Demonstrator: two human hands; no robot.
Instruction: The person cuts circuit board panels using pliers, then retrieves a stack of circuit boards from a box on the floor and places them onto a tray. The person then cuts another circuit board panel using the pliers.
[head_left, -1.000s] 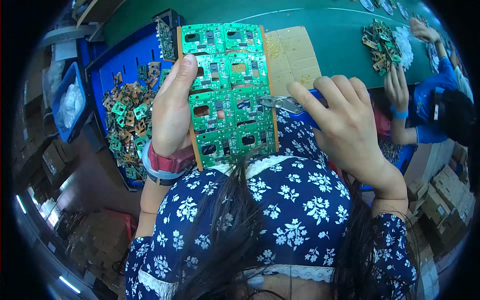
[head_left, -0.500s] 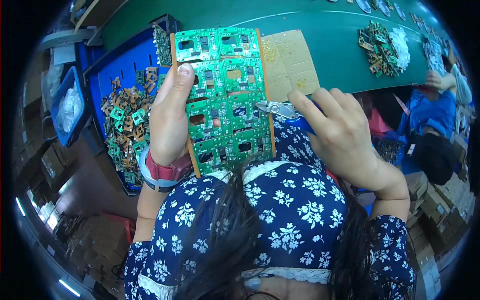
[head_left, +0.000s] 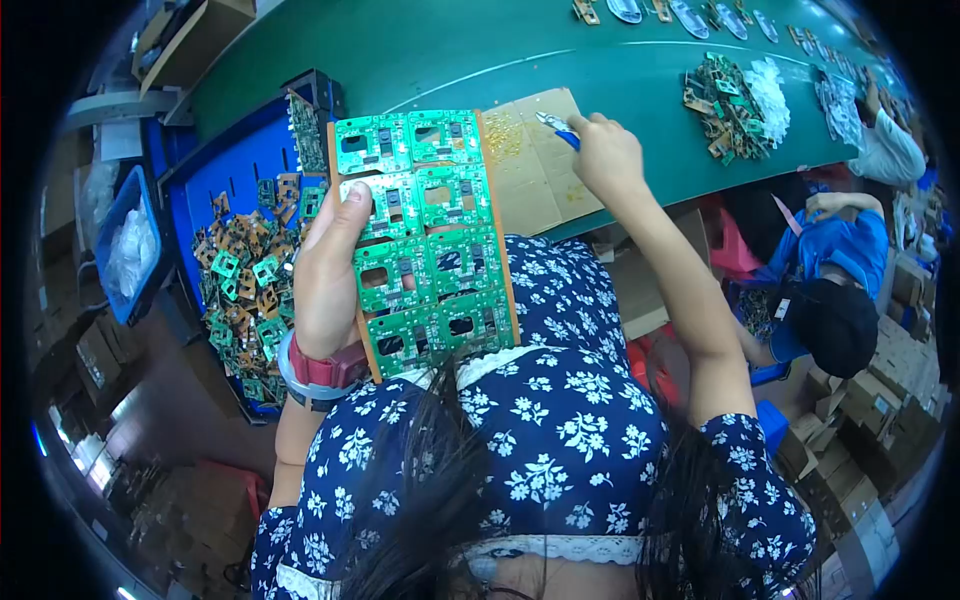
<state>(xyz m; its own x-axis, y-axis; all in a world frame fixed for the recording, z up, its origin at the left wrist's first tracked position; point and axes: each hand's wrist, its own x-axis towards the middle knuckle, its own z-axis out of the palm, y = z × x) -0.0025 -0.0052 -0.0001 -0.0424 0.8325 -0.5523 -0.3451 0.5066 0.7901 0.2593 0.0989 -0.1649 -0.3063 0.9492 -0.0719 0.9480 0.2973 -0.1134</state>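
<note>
My left hand [head_left: 330, 270] grips the left edge of a green circuit board panel [head_left: 425, 235], thumb on its front. The panel stands upright before my chest, two columns of boards between brown side strips. Closed round blue-handled pliers [head_left: 558, 128], my right hand [head_left: 608, 158] is up and to the right, apart from the panel. The pliers' metal tips point up-left over a cardboard sheet [head_left: 540, 175] strewn with small yellow bits.
A blue tray [head_left: 190, 190] at left holds a heap of small boards [head_left: 245, 270]. Left of it hangs a blue basket [head_left: 125, 250] with clear plastic. Boards and white pieces lie on the green table [head_left: 420, 60]. People sit at right.
My right hand has moved the pliers up and away from the panel's right edge to over the cardboard. The panel, still in my left hand, sits slightly lower and further left in view.
</note>
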